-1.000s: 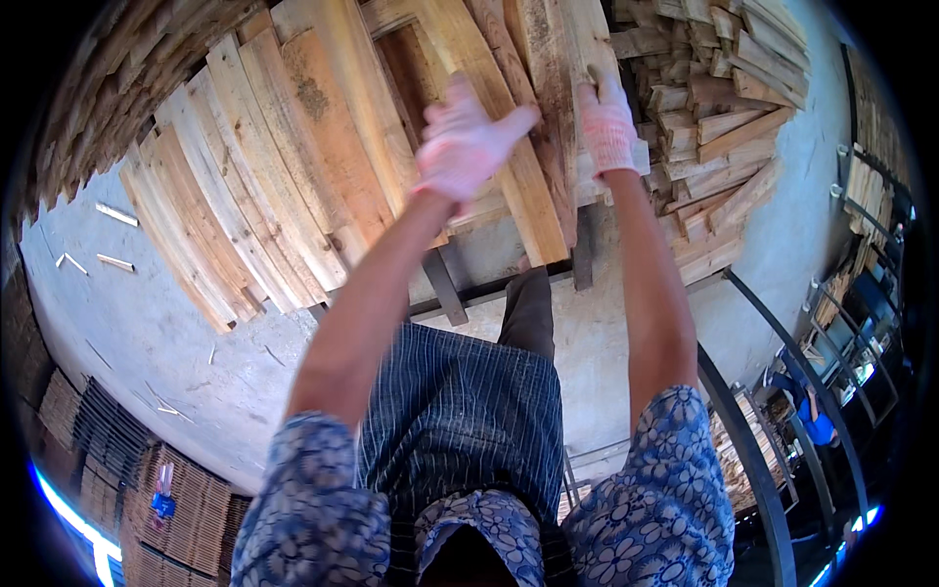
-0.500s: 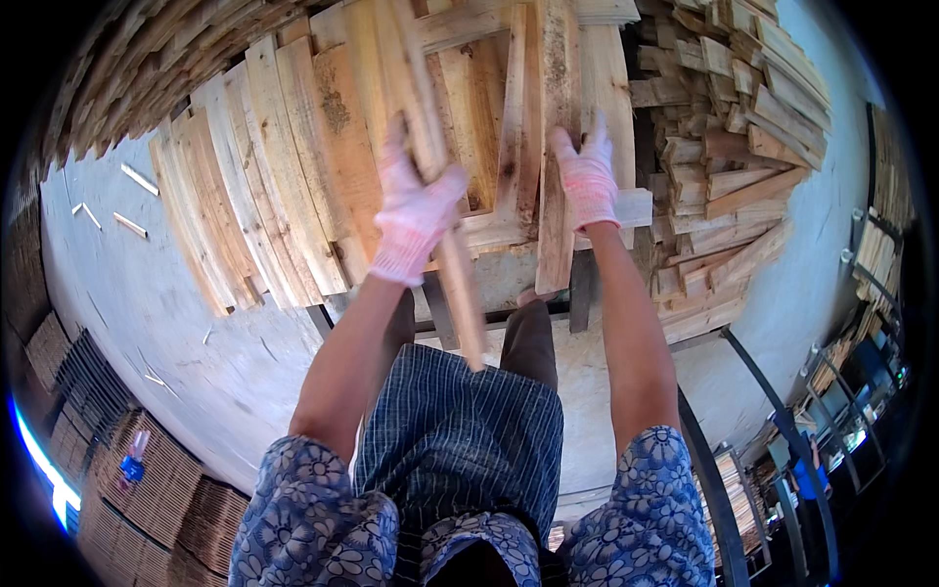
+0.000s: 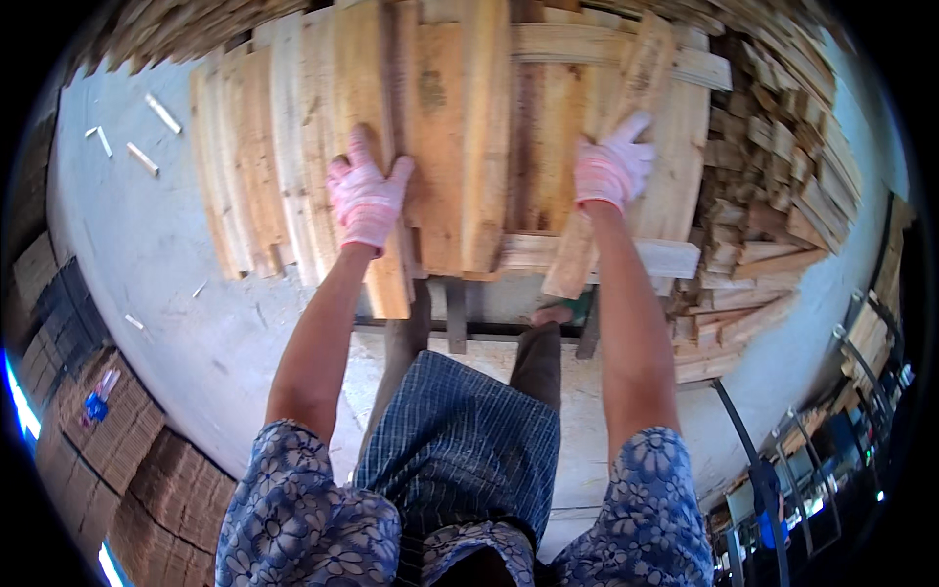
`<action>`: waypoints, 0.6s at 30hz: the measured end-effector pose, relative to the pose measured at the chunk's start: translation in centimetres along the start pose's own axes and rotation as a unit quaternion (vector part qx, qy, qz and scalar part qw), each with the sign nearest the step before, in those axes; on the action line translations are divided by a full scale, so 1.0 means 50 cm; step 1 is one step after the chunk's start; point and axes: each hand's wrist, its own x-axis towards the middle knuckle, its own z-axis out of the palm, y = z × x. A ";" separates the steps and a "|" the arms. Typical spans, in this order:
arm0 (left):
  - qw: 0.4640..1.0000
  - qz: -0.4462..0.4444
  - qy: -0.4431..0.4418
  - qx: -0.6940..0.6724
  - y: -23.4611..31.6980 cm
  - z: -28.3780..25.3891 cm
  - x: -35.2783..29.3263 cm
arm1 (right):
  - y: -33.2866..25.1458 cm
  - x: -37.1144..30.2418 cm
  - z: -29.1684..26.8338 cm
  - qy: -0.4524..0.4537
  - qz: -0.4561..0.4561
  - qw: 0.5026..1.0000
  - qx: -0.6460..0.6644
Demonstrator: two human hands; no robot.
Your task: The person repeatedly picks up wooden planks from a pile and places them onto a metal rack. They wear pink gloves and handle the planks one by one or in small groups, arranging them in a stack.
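Both my hands wear pink-and-white knitted gloves. My left hand [image 3: 367, 199] lies with fingers spread across a long pale wooden plank [image 3: 389, 284], whose near end sticks out past the row of boards. The thumb points right, past the plank's edge. On the right, my right hand [image 3: 613, 168] straddles a slanted plank [image 3: 570, 262], thumb at its left edge and fingers over its right side. Between my hands another plank [image 3: 484, 147] lies lengthwise over the boards. Crosswise slats [image 3: 670, 259] run under the slanted plank.
A heap of short wood offcuts [image 3: 753, 205] is piled at the right. More stacked wood [image 3: 196, 24] lines the far edge. Small sticks [image 3: 143, 158] lie on the grey floor at the left. Brown stacks [image 3: 112, 416] stand at lower left, a dark metal rail [image 3: 738, 421] at lower right.
My left hand has moved left and laid its plank onto the board row, its fingers now spread. The plank by my right hand has turned to a slant. The view has shifted.
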 end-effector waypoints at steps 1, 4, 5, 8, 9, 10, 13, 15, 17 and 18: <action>1.000 0.011 -0.013 -0.007 -0.009 -0.004 0.004 | -0.007 -0.005 0.006 -0.021 0.003 1.000 0.011; 0.999 0.021 -0.037 -0.008 -0.014 -0.012 0.005 | 0.013 0.020 -0.009 -0.057 -0.003 0.996 0.067; 0.999 0.027 -0.038 -0.005 -0.025 -0.006 0.008 | 0.027 0.013 -0.007 -0.073 -0.020 0.991 0.111; 0.998 0.056 -0.004 0.007 -0.047 0.010 0.017 | 0.047 -0.002 -0.046 -0.205 -0.115 0.914 0.330; 0.998 0.061 -0.015 0.004 -0.047 0.009 0.013 | 0.060 -0.014 -0.053 -0.258 -0.143 0.863 0.410; 0.996 0.091 0.007 0.006 -0.036 0.011 0.009 | 0.078 -0.001 -0.023 -0.243 -0.136 0.862 0.424; 0.985 0.161 0.039 0.041 -0.036 0.021 0.004 | 0.107 0.014 0.049 -0.145 -0.270 0.905 0.296; 0.973 0.208 0.099 0.016 -0.113 0.063 0.051 | 0.060 -0.006 0.102 -0.027 -0.389 0.910 0.140; 0.998 0.062 0.019 0.014 -0.087 0.031 0.039 | 0.004 -0.063 0.114 -0.049 -0.220 0.910 0.347; 0.998 0.018 0.044 0.034 -0.094 0.036 0.037 | -0.025 -0.100 0.090 -0.129 -0.177 0.899 0.379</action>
